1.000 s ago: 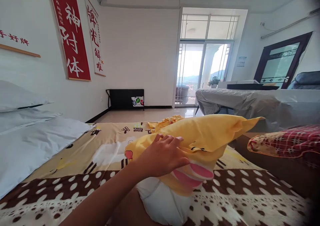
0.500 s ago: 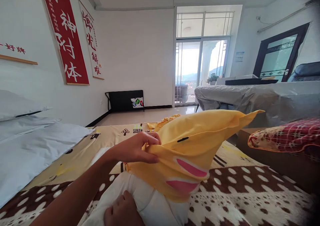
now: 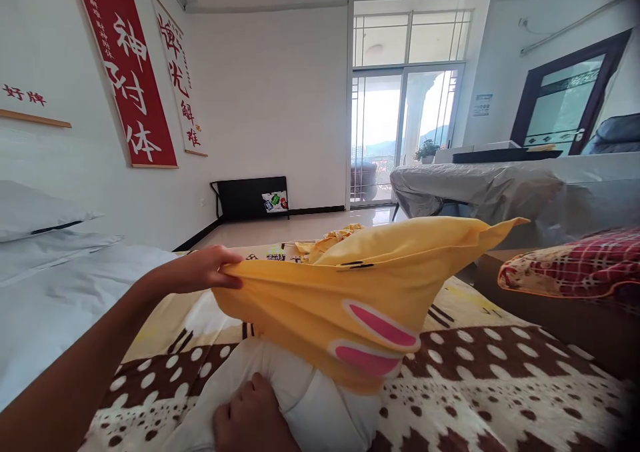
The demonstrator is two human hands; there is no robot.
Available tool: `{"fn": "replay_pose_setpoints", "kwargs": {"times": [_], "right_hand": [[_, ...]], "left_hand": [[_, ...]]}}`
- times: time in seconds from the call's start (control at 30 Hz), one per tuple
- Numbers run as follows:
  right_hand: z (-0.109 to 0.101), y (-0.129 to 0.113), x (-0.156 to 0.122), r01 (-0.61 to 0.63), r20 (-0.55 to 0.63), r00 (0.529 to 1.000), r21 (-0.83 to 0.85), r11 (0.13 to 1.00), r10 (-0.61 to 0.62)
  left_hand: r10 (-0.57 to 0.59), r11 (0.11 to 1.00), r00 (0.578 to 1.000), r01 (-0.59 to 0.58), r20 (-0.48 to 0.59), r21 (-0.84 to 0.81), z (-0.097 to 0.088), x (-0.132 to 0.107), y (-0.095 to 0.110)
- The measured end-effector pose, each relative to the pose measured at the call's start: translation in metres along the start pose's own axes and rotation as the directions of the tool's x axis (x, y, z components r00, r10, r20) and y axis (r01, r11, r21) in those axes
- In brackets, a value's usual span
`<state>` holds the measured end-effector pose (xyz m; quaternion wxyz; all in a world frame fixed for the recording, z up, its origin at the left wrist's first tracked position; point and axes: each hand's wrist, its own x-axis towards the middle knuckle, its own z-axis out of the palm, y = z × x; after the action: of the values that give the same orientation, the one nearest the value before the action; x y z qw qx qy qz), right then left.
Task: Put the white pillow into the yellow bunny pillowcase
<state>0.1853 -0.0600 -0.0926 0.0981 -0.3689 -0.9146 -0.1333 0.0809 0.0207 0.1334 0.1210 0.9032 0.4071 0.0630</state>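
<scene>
A yellow pillowcase (image 3: pixel 300 305) with pink-and-white ear shapes covers part of a white pillow (image 3: pixel 325 399). My left hand (image 3: pixel 215 270) pinches the pillowcase's edge and draws it out taut to the left. Low in the view, my right hand (image 3: pixel 253 415) is closed on the uncovered end of the white pillow, its fingers curled into the fabric. The far end of the pillowcase rises to a pointed corner on the right.
Under the pillow lies a patterned brown-and-cream blanket (image 3: pixel 480 372). White bedding (image 3: pixel 85 292) is piled at the left. A red plaid cushion (image 3: pixel 575 265) rests on the right. Beyond stands a plastic-covered table (image 3: pixel 480 189), and a black folded frame (image 3: pixel 245 199) leans against the wall.
My left hand has moved left, stretching the pillowcase edge away from the pillow. My right hand stays on the white pillow. The view has shifted slightly.
</scene>
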Motion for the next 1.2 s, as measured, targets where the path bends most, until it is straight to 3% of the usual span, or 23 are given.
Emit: {"fn": "replay_pose_setpoints", "kwargs": {"times": [0.07, 0.13, 0.2, 0.3, 0.47, 0.63, 0.7, 0.73, 0.77, 0.8, 0.87, 0.9, 0.97, 1.03, 1.13, 1.2], "right_hand": [[0.002, 0.001, 0.000, -0.006, -0.016, 1.000, 0.002, 1.000, 0.006], [0.006, 0.001, 0.001, 0.006, -0.045, 0.999, -0.016, 1.000, -0.007], [0.010, 0.000, 0.002, 0.014, -0.056, 0.998, -0.040, 0.999, -0.016], [0.010, 0.000, 0.001, 0.000, -0.078, 0.997, -0.043, 0.999, -0.003], [-0.002, 0.014, -0.009, -0.011, -0.111, 0.994, 0.001, 1.000, 0.011], [-0.033, 0.047, -0.033, -0.096, -0.207, 0.973, 0.063, 0.993, 0.107], [-0.047, 0.058, -0.044, -0.153, -0.308, 0.934, 0.108, 0.982, 0.179], [-0.053, 0.062, -0.048, -0.177, -0.361, 0.908, 0.130, 0.976, 0.213], [-0.057, 0.065, -0.052, -0.189, -0.409, 0.882, 0.149, 0.971, 0.234], [-0.060, 0.067, -0.054, -0.190, -0.451, 0.859, 0.160, 0.969, 0.243], [-0.063, 0.068, -0.056, -0.175, -0.530, 0.816, 0.155, 0.972, 0.232], [-0.062, 0.068, -0.056, -0.162, -0.564, 0.798, 0.143, 0.976, 0.215], [-0.059, 0.067, -0.055, -0.134, -0.606, 0.776, 0.110, 0.985, 0.173], [-0.056, 0.066, -0.054, -0.111, -0.608, 0.783, 0.073, 0.991, 0.133], [-0.055, 0.067, -0.054, -0.104, -0.586, 0.804, 0.026, 0.994, 0.099], [-0.055, 0.067, -0.053, -0.110, -0.608, 0.789, 0.001, 0.994, 0.088]], "left_hand": [[0.003, 0.999, 0.999, -0.004, -0.040, -0.034, 0.000, 0.000, -0.017], [0.017, 0.997, 0.988, -0.029, -0.156, -0.073, 0.002, 0.003, -0.032], [-0.011, 0.999, 0.944, -0.003, -0.330, -0.041, 0.008, 0.009, -0.044], [-0.085, 0.984, 0.854, 0.153, -0.513, 0.093, 0.030, 0.026, -0.060], [-0.173, 0.945, 0.806, 0.298, -0.567, 0.137, 0.076, 0.054, -0.091], [-0.340, 0.898, 0.598, 0.437, -0.726, -0.062, 0.091, 0.060, -0.108], [-0.333, 0.913, 0.559, 0.393, -0.759, -0.111, 0.090, 0.054, -0.100], [-0.310, 0.939, 0.578, 0.311, -0.755, -0.147, 0.089, 0.049, -0.092], [-0.273, 0.962, 0.628, 0.193, -0.728, -0.194, 0.088, 0.043, -0.082], [-0.215, 0.961, 0.709, 0.032, -0.672, -0.274, 0.088, 0.038, -0.071], [0.001, 0.851, 0.887, -0.244, -0.463, -0.466, 0.088, 0.030, -0.047], [0.125, 0.781, 0.932, -0.304, -0.340, -0.545, 0.089, 0.029, -0.036], [0.279, 0.739, 0.949, -0.308, -0.144, -0.599, 0.098, 0.032, -0.018], [0.308, 0.770, 0.948, -0.300, -0.084, -0.563, 0.114, 0.043, -0.007], [0.279, 0.819, 0.938, -0.343, -0.204, -0.460, 0.144, 0.061, -0.004], [0.244, 0.858, 0.919, -0.353, -0.309, -0.372, 0.162, 0.068, -0.008]]}}
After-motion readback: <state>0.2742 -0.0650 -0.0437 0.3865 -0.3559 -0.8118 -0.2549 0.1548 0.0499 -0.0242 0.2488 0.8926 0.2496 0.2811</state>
